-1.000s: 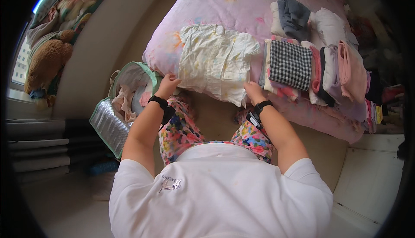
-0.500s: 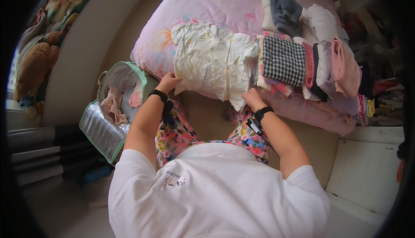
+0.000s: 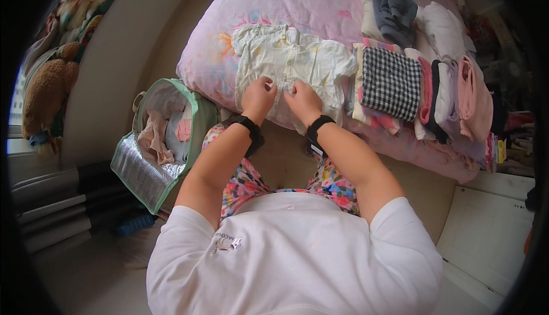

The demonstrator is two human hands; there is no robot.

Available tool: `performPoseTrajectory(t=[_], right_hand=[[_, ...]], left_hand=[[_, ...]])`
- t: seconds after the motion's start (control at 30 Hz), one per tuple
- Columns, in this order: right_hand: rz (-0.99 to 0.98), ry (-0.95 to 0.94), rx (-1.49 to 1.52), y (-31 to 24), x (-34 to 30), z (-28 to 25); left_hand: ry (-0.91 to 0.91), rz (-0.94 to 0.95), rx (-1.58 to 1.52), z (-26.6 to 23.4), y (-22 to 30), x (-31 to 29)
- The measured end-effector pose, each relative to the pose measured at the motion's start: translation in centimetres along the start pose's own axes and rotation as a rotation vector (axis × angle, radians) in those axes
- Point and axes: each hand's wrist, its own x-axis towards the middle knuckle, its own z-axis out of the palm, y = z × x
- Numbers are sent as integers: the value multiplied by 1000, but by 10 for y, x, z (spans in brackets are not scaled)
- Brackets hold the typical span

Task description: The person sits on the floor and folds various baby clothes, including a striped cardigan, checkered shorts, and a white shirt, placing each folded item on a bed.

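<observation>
A small white button-front shirt [image 3: 320, 63] with pale yellow prints lies spread on the bed, its lower edge toward me. My left hand [image 3: 259, 98] is closed on the shirt's front, just left of its middle opening. Close beside it, my right hand [image 3: 303, 102] pinches the cloth on the other side of that opening. A narrow gap separates the two hands. The fingertips are partly hidden, and both wrists wear black bands.
Right of the shirt stand folded clothes, with a black-and-white checked cloth [image 3: 390, 81] on top and pink garments [image 3: 473, 93] beyond. Dark grey clothing [image 3: 394, 13] lies behind. An unzipped green insulated bag [image 3: 201, 112] holding clothes stands left of the bed [image 3: 206, 57].
Both hands have moved inward and away from me, from the shirt's lower corners to its middle opening. The shirt's lower edge is now partly behind my hands and arms.
</observation>
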Motion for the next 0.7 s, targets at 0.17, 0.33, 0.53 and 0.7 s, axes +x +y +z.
performPoseTrajectory(t=[0.17, 0.33, 0.53, 0.7], right_hand=[[85, 15, -141, 3, 36, 19], [60, -65, -111, 14, 40, 18], [-15, -45, 442, 25, 29, 17], [8, -19, 570, 29, 22, 28]], left_hand=[[30, -51, 105, 20, 11, 21], [56, -86, 182, 35, 10, 29], [71, 52, 272, 41, 2, 25], [23, 109, 157, 38, -7, 27]])
